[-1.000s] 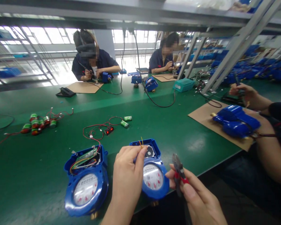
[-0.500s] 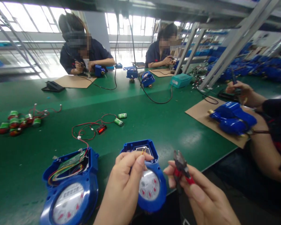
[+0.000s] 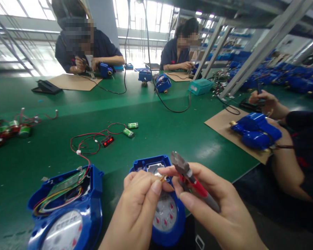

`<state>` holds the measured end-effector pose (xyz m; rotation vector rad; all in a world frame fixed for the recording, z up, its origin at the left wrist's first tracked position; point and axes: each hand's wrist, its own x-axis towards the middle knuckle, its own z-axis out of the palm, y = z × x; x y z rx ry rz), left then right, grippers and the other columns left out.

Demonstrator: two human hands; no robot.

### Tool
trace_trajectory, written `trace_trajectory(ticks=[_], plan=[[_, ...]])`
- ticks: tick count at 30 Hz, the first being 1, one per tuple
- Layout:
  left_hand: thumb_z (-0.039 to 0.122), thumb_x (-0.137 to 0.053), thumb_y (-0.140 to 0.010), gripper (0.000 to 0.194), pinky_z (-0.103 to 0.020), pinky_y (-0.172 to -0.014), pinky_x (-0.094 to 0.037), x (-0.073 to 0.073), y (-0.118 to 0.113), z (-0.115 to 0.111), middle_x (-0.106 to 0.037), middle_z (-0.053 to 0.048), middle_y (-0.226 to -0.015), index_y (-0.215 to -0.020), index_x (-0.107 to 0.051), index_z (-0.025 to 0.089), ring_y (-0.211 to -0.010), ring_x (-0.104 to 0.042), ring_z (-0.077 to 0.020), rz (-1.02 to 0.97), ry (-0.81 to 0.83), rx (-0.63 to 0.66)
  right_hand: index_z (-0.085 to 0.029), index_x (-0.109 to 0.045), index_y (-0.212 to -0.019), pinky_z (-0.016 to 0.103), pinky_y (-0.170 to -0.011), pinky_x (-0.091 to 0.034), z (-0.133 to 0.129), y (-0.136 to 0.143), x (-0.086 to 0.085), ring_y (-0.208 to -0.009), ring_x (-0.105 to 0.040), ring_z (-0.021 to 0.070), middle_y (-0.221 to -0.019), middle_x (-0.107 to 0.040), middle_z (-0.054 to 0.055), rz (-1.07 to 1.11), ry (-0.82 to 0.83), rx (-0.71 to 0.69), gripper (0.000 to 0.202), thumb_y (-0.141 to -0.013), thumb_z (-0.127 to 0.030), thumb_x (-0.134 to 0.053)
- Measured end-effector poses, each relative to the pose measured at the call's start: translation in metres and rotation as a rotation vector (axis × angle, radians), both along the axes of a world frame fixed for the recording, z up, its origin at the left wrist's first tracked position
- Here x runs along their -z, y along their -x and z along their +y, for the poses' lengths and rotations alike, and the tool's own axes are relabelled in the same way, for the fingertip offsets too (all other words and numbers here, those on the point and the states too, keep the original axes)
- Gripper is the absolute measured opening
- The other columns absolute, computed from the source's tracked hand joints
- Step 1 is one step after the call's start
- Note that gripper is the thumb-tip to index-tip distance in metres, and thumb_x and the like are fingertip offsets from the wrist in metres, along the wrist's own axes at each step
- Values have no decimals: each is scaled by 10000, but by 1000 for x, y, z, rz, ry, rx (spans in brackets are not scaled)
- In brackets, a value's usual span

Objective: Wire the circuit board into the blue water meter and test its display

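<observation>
My left hand point(image 3: 139, 205) is closed in a pinch on thin wires point(image 3: 162, 178) whose yellowish tips stick out past the thumb. My right hand point(image 3: 211, 205) grips red-and-grey cutting pliers point(image 3: 190, 177), jaws pointing up and left. Its index finger reaches across to the wire tips; whether it touches them I cannot tell. Below both hands lies a blue water meter point(image 3: 181, 215) with its upper box uncovered, partly hidden by my fingers. Left of it, another open blue water meter point(image 3: 92, 208) shows a green circuit board point(image 3: 65, 182) and coloured wires.
A small red-lit display point(image 3: 107, 141) joins by red and black leads to green batteries point(image 3: 128, 133). More batteries point(image 3: 24, 130) lie at the left. On the right, a co-worker's arm point(image 3: 287, 166) rests by a blue meter on cardboard point(image 3: 219, 119). Two people sit across the green table point(image 3: 156, 114).
My right hand has moved left and up with the pliers, bringing its fingertip to the wires. The display's lit digits have changed. The view has shifted, so the left-hand meter sits lower and further left.
</observation>
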<state>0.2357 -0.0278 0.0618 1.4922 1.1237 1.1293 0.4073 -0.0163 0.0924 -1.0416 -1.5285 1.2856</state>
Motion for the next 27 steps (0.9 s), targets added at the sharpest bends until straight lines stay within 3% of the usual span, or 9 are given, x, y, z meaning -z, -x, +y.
trace_trajectory(ticks=[7,10,14,21,27], plan=[[320,-422,-1047,253,-353,-920,-339,4,0,-2,-654,51,-1057,-1110,-650,408,-995,-570,-214,43,-4,-24,-306,-689,-1153,159,-742,-587,-9,0,4,-847,-714,134,-1040,-740,-1,-35,-45,114,285,-899,-180,-653],[356,-415,-1045,227,-357,-908,-353,5,-1,-4,-647,31,-1065,-1058,-642,349,-984,-566,-224,40,30,-20,-274,-702,-1104,162,-738,-595,-10,3,3,-823,-727,138,-992,-754,8,-58,-73,163,241,-892,-170,-654],[393,-430,-1031,251,-334,-819,-370,4,-1,-5,-606,13,-898,-899,-606,273,-883,-545,-223,64,89,-36,-256,-688,-1098,157,-793,-593,-5,5,4,-897,-732,140,-1014,-757,7,-102,-202,241,235,-884,-163,-658],[396,-421,-1036,268,-316,-781,-346,4,0,-5,-580,20,-864,-883,-604,273,-853,-514,-213,51,101,-19,-293,-682,-1036,69,-738,-562,-6,15,8,-732,-699,56,-861,-732,-86,-172,-384,359,292,-823,-96,-719],[430,-428,-1029,316,-312,-749,-341,5,1,-5,-545,10,-806,-825,-591,253,-819,-491,-215,40,104,-16,-263,-677,-1028,100,-736,-564,-6,21,18,-702,-667,66,-854,-711,-78,-209,-457,438,308,-777,-117,-779]])
